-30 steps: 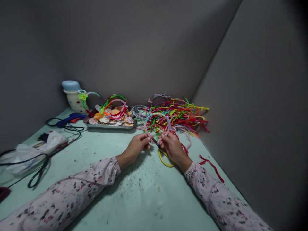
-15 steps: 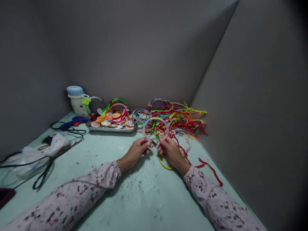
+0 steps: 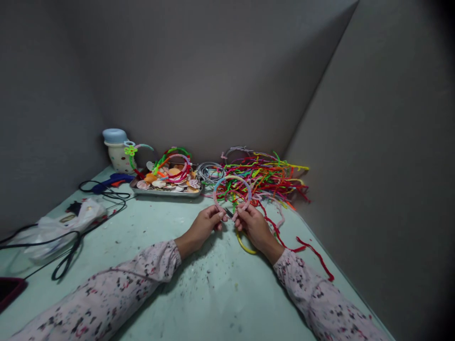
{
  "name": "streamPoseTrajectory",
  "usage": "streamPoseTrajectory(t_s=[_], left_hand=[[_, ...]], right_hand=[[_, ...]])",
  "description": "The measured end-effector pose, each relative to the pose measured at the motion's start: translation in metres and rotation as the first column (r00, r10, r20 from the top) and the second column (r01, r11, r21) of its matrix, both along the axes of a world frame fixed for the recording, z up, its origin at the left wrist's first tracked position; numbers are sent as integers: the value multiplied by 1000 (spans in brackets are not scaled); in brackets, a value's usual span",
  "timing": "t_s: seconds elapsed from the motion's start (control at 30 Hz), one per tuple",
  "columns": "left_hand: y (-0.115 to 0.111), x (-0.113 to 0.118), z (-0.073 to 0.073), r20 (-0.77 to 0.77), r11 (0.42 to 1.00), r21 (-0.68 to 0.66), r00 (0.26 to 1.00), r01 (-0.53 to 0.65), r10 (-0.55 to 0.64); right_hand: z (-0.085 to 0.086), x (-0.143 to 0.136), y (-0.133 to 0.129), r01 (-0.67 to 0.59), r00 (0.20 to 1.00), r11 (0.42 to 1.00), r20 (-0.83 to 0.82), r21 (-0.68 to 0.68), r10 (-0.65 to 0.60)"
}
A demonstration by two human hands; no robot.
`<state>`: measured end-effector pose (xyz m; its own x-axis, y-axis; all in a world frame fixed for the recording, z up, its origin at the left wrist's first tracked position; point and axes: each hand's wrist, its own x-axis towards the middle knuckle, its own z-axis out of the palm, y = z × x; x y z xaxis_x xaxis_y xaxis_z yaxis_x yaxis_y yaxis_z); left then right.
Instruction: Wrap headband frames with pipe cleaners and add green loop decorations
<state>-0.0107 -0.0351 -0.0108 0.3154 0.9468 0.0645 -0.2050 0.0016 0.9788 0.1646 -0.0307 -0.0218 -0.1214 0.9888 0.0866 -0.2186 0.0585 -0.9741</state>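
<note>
A pastel fuzzy hoop (image 3: pixel 232 178), pink, yellow and blue, stands upright between my hands, its two ends pointing down toward me. My left hand (image 3: pixel 204 227) pinches the left end, and my right hand (image 3: pixel 253 227) pinches the right end. A short dark piece (image 3: pixel 229 213) shows between the fingertips; what it is cannot be made out. Beneath my right hand, a yellow curved piece (image 3: pixel 245 244) rests on the pale green table (image 3: pixel 199 303).
Behind my hands lie a heap of coloured pipe cleaners (image 3: pixel 270 175), coiled grey wire (image 3: pixel 210 171) and a metal tray (image 3: pixel 167 192) of shells and hoops. Leftward are a blue-lidded container (image 3: pixel 119 151), a blue tool (image 3: pixel 112 181), black cables (image 3: pixel 76 246) and a plastic bag (image 3: pixel 67 227). Walls enclose the back and right.
The whole view has shifted slightly, so everything appears a little further right and lower. Both hands keep their hold on the hoop.
</note>
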Motion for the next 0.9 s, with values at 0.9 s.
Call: streamPoseTrajectory(t_s=[0.9], left_hand=[[-4, 1, 7, -49, 1000, 12, 999, 8, -8]], right_hand=[[14, -3, -8, -81, 997, 996, 16, -27, 82]])
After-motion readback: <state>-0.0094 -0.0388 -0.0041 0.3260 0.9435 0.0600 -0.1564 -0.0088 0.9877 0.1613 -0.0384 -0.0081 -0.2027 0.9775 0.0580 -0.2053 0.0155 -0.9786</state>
